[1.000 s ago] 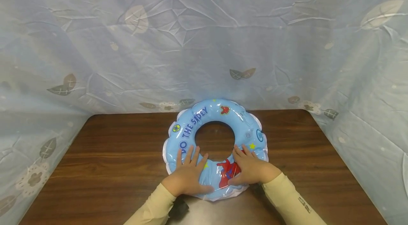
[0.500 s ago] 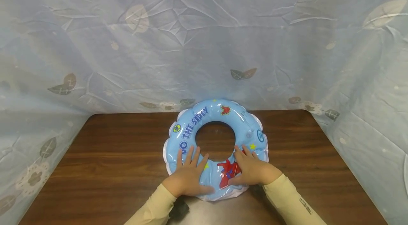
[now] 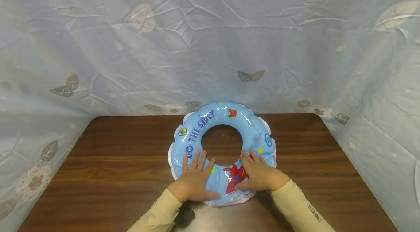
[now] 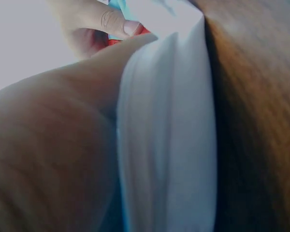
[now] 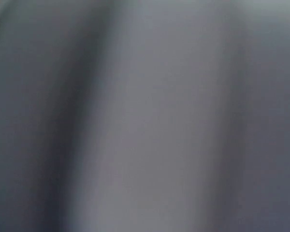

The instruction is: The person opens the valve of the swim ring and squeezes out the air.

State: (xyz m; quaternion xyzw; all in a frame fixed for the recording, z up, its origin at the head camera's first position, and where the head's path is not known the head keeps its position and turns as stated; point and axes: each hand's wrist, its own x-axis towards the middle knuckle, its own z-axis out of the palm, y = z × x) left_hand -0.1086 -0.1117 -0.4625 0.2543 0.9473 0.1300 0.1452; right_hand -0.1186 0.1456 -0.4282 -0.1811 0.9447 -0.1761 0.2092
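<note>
Three sides of pale leaf-and-flower curtain point(image 3: 197, 53) surround a dark wood-grain table point(image 3: 115, 162). In the middle of the table lies an inflated light-blue swim ring point(image 3: 247, 130), round, its far rim overlapping the curtain's foot in the head view. Cream sleeves point(image 3: 157, 210) reach in; the right one carries dark characters too small to read. The left hand point(image 3: 193, 182) and right hand point(image 3: 259, 173) rest on the ring's near arc, fingers spread, gripping nothing. The left wrist view alone shows the ring's white scalloped edge point(image 4: 166, 121) close up, folded beside the wood; the right wrist view gives me only blurred grey bands. Blue lettering point(image 3: 194, 135) climbs the left arc from near to far, reading "DO THE SIDEY", its first letter just beside the left fingertips. A red figure point(image 3: 232, 179) is printed between the hands, partly under the right one. Smaller still are a round blue badge point(image 3: 268, 139) and a yellow star point(image 3: 260, 150) on the right arc.
</note>
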